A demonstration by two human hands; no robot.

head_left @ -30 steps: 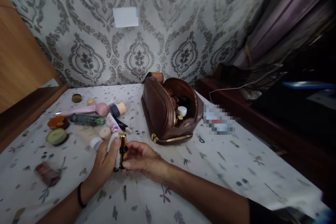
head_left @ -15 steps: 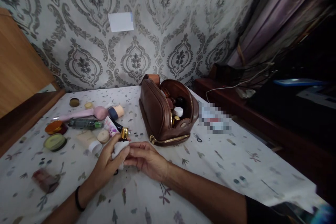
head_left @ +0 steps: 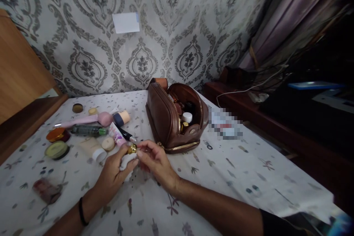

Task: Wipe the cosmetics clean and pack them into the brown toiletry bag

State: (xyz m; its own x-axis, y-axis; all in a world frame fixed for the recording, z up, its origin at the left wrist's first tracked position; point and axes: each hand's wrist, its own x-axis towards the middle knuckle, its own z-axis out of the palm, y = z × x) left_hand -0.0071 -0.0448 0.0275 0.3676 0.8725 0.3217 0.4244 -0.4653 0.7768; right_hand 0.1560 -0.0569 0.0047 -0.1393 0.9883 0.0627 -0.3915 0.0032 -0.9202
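Note:
Above the table, my left hand (head_left: 113, 166) is closed around a small gold-topped item (head_left: 132, 149) and a crumpled white tissue (head_left: 127, 160). The gold part pokes out over the fingers; the item's lower part is hidden. My right hand (head_left: 158, 165) meets it from the right, thumb and fingers drawn together against the edge of the gold top and tissue. What those fingertips pinch is hidden. Just beyond the hands lie a black tube with a silver end (head_left: 127, 134) and a white-and-purple tube (head_left: 117, 135).
An unzipped brown leather bag (head_left: 163, 118) stands behind my right hand, with a white-capped bottle (head_left: 187, 117) inside. On the left lie a beige tube (head_left: 90, 147), a dark green bottle (head_left: 85, 130), a yellow-green jar (head_left: 56, 149), a pink brush (head_left: 83, 120) and a reddish item (head_left: 47, 190).
The gold-topped item has tilted and dropped slightly in my left hand. My right fingers have moved up beside the gold top, uncovering the black tube's silver end.

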